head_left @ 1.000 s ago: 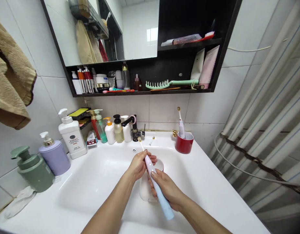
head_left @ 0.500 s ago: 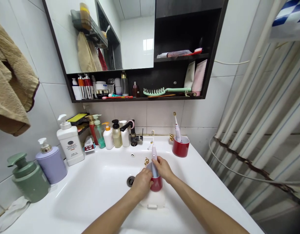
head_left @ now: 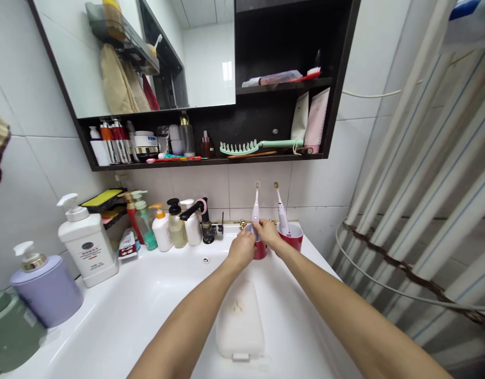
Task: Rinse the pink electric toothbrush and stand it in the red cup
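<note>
Both arms reach out to the back of the white sink [head_left: 148, 310]. My left hand [head_left: 241, 250] is closed round a red cup [head_left: 260, 250] that it holds at the sink's back rim. A pink electric toothbrush [head_left: 256, 204] stands upright in that cup, and my right hand [head_left: 268, 232] pinches its handle just above the cup's mouth. Right beside it stands a second red cup [head_left: 292, 237] with another electric toothbrush [head_left: 280, 208] leaning in it.
A white plastic case [head_left: 240, 321] lies in the basin under my arms. Pump bottles [head_left: 87, 242] and smaller bottles line the left and back of the counter by the black tap [head_left: 199, 213]. A dark shelf [head_left: 203, 158] with toiletries and a green comb hangs above. Curtain at right.
Both hands moved the red cup with the toothbrush from over the basin to the back rim, next to the other red cup. The view shifted right and forward.
</note>
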`<state>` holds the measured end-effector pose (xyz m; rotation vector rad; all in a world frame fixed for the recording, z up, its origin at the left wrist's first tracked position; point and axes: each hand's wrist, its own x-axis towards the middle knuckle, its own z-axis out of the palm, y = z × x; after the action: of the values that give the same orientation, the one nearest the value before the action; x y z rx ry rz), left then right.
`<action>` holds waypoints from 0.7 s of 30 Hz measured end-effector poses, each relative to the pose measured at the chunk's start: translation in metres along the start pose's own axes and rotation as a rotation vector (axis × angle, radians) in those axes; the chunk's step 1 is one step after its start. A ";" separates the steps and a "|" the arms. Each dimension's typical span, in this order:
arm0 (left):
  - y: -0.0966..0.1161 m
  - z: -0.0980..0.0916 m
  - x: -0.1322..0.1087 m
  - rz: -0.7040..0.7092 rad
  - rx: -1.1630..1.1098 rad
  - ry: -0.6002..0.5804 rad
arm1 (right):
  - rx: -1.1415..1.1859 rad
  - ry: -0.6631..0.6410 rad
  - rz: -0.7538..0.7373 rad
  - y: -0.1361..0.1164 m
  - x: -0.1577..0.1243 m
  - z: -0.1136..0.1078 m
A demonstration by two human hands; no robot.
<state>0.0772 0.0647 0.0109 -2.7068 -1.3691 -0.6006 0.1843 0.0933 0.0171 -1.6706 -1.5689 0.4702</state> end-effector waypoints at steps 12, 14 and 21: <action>-0.005 0.017 0.030 0.014 -0.119 0.082 | -0.024 0.104 0.008 0.007 0.032 0.000; -0.005 0.016 0.025 0.006 -0.170 0.150 | 0.013 0.173 -0.006 0.002 0.026 -0.004; 0.004 -0.032 0.007 -0.332 -0.796 0.396 | 0.266 0.327 -0.115 -0.038 -0.024 -0.035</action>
<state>0.0742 0.0604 0.0438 -2.5827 -1.7261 -1.9492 0.1807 0.0582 0.0613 -1.3687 -1.2918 0.3113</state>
